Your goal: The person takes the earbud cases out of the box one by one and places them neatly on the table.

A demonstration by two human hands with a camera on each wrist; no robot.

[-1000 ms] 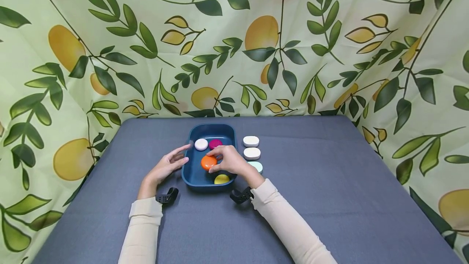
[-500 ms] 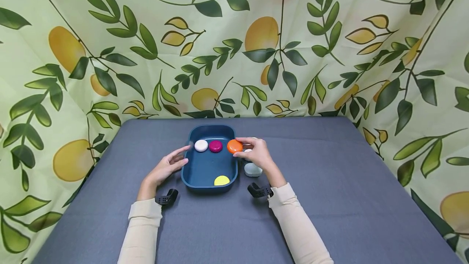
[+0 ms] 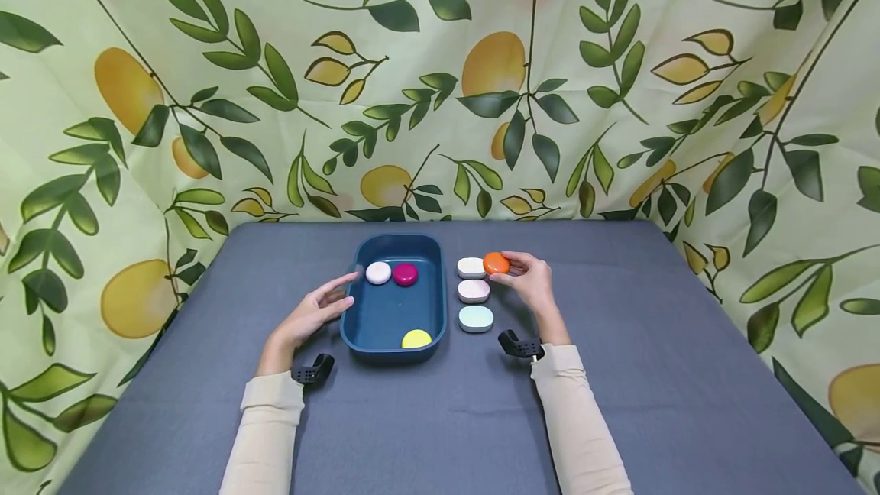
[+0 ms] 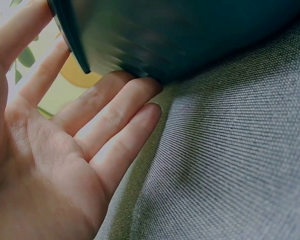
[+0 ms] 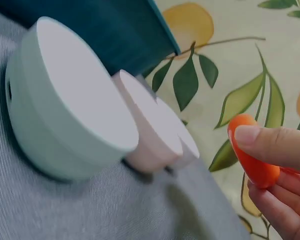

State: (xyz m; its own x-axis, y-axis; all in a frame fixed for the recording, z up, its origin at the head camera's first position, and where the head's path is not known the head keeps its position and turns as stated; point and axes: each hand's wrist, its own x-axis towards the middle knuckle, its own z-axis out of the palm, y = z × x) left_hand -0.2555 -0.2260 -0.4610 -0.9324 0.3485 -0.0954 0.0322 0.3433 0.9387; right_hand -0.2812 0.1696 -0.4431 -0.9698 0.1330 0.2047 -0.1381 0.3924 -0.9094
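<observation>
Your right hand (image 3: 531,281) pinches the orange disc (image 3: 496,263) above the tabletop (image 3: 619,373), just right of the far white case (image 3: 470,267). Your left hand (image 3: 312,313) lies open, fingers straight against the blue tray's (image 3: 354,327) left wall. The tray holds white, magenta and yellow discs.

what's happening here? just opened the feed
A person sits at a grey table. Their right hand pinches an orange disc, holding it just right of the farthest of three pale cases lined up beside a blue tray. The left hand rests with straight fingers against the tray's left wall. A white disc, a magenta disc and a yellow disc lie in the tray.
</observation>
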